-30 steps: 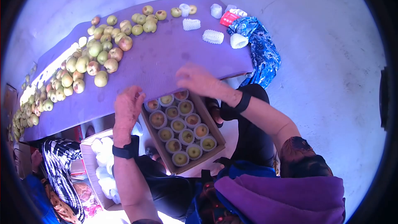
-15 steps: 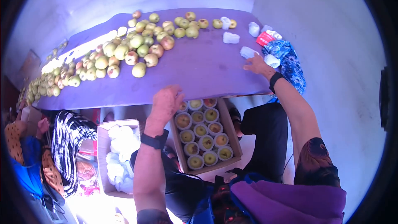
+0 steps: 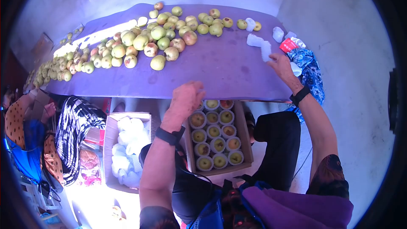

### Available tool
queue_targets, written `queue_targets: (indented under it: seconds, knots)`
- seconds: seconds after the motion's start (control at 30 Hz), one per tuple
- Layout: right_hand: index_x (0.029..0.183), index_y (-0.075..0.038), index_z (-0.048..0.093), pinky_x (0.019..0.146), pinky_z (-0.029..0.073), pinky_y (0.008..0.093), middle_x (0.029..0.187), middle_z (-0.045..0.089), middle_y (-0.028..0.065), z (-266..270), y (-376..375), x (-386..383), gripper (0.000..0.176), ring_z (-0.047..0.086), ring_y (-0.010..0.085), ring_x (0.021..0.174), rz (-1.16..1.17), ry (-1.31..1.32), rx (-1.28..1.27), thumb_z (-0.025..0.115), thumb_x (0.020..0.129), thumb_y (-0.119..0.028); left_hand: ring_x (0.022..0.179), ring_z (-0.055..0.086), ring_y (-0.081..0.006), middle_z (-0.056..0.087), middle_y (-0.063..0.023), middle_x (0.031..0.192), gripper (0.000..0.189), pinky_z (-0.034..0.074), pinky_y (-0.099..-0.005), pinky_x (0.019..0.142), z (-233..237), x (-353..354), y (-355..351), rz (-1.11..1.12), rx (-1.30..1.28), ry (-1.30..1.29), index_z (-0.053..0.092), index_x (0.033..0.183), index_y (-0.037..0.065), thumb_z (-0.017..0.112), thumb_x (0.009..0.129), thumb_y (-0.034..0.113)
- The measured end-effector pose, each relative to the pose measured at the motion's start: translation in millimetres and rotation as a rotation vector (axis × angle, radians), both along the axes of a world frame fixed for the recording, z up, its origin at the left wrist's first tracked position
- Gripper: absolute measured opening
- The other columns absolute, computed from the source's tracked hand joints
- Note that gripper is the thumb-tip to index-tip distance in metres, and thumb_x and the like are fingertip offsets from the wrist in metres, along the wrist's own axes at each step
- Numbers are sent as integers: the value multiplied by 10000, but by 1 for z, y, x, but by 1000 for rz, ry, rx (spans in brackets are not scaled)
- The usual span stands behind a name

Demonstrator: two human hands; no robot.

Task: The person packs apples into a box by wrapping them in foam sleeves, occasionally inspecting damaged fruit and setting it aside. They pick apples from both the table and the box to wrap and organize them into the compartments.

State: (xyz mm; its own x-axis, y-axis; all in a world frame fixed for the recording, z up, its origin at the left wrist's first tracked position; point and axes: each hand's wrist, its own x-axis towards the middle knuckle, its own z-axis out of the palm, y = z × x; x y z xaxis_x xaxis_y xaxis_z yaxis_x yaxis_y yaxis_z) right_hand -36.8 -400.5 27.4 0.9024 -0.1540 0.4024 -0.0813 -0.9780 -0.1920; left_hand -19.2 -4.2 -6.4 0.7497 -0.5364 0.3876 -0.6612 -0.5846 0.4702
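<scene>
Foam net (image 3: 266, 51) stands on the purple table (image 3: 212, 74) near its right end, pinched at its near side by the fingertips of your right hand (image 3: 283, 67). A second net (image 3: 253, 40) and a red packet (image 3: 288, 45) are just beyond it. Your left hand (image 3: 186, 97) bends its fingers over the table's near edge, and you cannot tell whether they grip. Below it sits the cardboard box (image 3: 245, 131) of netted apples (image 3: 214, 132), and loose apples (image 3: 140, 42) are spread well off to the left.

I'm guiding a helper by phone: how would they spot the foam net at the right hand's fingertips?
Find the long purple table, then its right end beside the red packet. Several white foam nets lie there. This foam net sits at the fingertips of the right hand, the only one a hand touches.
</scene>
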Motion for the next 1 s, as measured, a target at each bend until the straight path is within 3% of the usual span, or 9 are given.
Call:
queue_targets:
  seconds: [0.07, 0.1, 0.17, 0.27, 0.47, 0.67, 0.73, 0.87, 1.0]
  knots:
    - [1005, 33, 650, 727, 522, 325, 959, 659, 167, 23, 35, 0, 302, 640, 215, 892, 115, 124, 499, 682, 786, -172, 807, 635, -339, 657, -150, 851, 197, 504, -407, 692, 0, 2, -5, -3, -25, 3, 636, 983, 48, 653, 830, 170]
    - [1005, 33, 650, 727, 522, 325, 959, 659, 167, 32, 49, -2, 302, 640, 215, 892, 104, 121, 499, 682, 786, -172, 804, 637, -334, 653, -154, 855, 229, 506, -402, 692, 2, 3, -4, 32, -50, 24, 626, 1019, 50, 659, 828, 172]
    - [939, -32, 662, 692, 493, 225, 870, 644, 18, 41, 77, -1, 180, 605, 82, 796, 253, 222, 912, 681, 825, -170, 800, 639, -330, 649, -159, 858, 263, 509, -398, 691, 5, 4, -6, 68, -71, 47, 616, 1056, 52, 665, 827, 173]
    - [912, -66, 649, 694, 499, 226, 886, 633, 13, 40, 111, 2, 124, 608, 85, 797, 359, 356, 1121, 669, 841, -166, 850, 641, -304, 622, -172, 974, 399, 517, -376, 689, 8, 3, -8, 104, -234, 23, 563, 1179, 62, 685, 811, 157]
    - [890, -61, 622, 686, 502, 230, 870, 617, 10, 26, 151, 6, 86, 606, 89, 785, 485, 518, 1300, 643, 855, -136, 977, 607, -280, 528, -151, 1169, 531, 527, -337, 701, 12, 2, -6, 74, -342, -34, 496, 1273, 74, 698, 784, 113]
    - [912, -51, 615, 691, 503, 234, 874, 615, 12, 22, 169, 9, 95, 606, 86, 792, 500, 587, 1309, 629, 868, -134, 929, 598, -242, 566, -128, 1105, 449, 514, -322, 740, 16, 4, 0, -37, -398, 72, 540, 1201, 68, 664, 770, 60]
    - [925, -49, 617, 706, 503, 238, 896, 617, 15, 16, 170, 13, 106, 606, 87, 814, 521, 586, 1302, 626, 872, -140, 886, 592, -222, 581, -126, 1101, 424, 501, -316, 750, 21, 2, 2, -54, -430, 278, 553, 1167, 58, 637, 752, 34]
    - [1020, -49, 620, 782, 495, 257, 997, 615, 24, 17, 181, 14, 174, 595, 94, 911, 555, 569, 1312, 620, 883, -156, 843, 594, -210, 618, -117, 1042, 396, 490, -308, 732, 7, 11, 1, -42, -440, 251, 567, 1142, 57, 611, 749, 41]
    - [1140, -35, 584, 860, 474, 295, 1072, 598, 51, 22, 199, 6, 320, 575, 140, 1006, 533, 553, 1252, 639, 874, -205, 774, 608, -204, 649, -108, 901, 226, 483, -311, 692, 8, 13, -1, 157, -424, 146, 635, 1007, 61, 647, 792, 131]
